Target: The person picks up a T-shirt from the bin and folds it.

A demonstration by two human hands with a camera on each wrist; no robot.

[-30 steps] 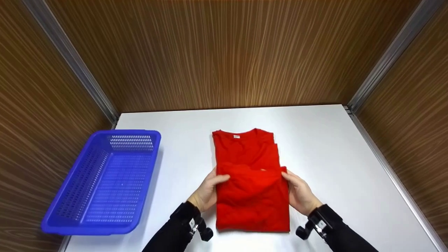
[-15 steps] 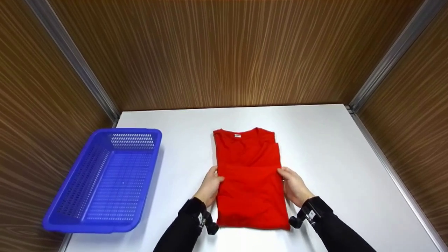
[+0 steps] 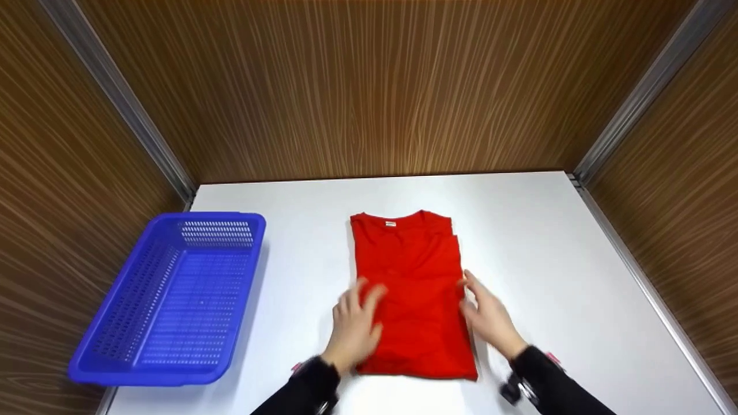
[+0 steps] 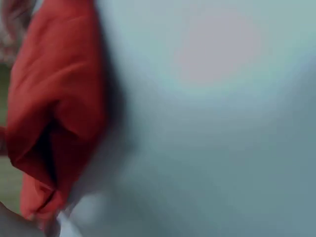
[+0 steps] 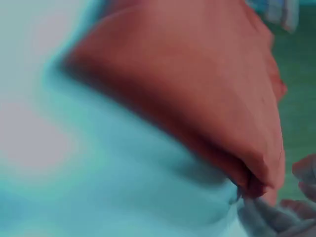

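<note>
A red T-shirt (image 3: 418, 323) lies folded on the white table, its lower part turned up over the body and its neckline with a small white label at the far end. My left hand (image 3: 353, 325), blurred, hovers over the shirt's left edge with fingers spread. At the right edge my right hand (image 3: 489, 317) has its fingers loosely bent, thumb and fingertips close to the fold. The shirt's layered side edge shows in the left wrist view as a red fold (image 4: 59, 98) and in the right wrist view beside the right fingers (image 5: 276, 217).
A blue plastic basket (image 3: 245, 300) with perforated walls stands on the left of the white table (image 3: 536, 230). Wood-grain panels (image 3: 369, 86) rise behind the table and at both sides, with metal strips at the corners.
The turned-up part of the shirt has come down flat onto the body. Both hands have let go of its edges, the left rising over the cloth and the right drawing slightly outward.
</note>
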